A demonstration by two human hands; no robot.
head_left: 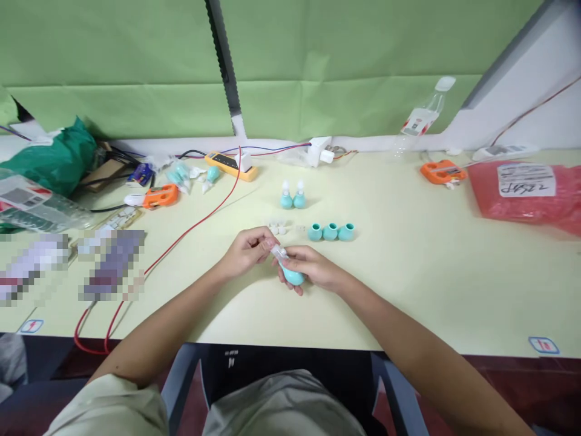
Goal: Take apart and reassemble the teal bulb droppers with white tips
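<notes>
My right hand (315,266) is wrapped round a teal rubber bulb (294,277), which is tilted with its neck toward my left hand. A clear plastic nozzle (279,252) sits at the bulb's neck. The fingers of my left hand (250,249) pinch the end of this nozzle. Just beyond my hands stand three open-mouthed teal bulbs (331,231) in a row. Beside them lie small clear parts (301,229) and several small white pieces (278,227). Farther back, two teal bulbs with clear tops (293,197) stand upright side by side.
At the left are a yellow multimeter (231,166), an orange tool (160,197), a green bag (57,157) and a red cable (190,226). A plastic bottle (422,118), another orange tool (442,172) and a red package (526,194) lie at the right.
</notes>
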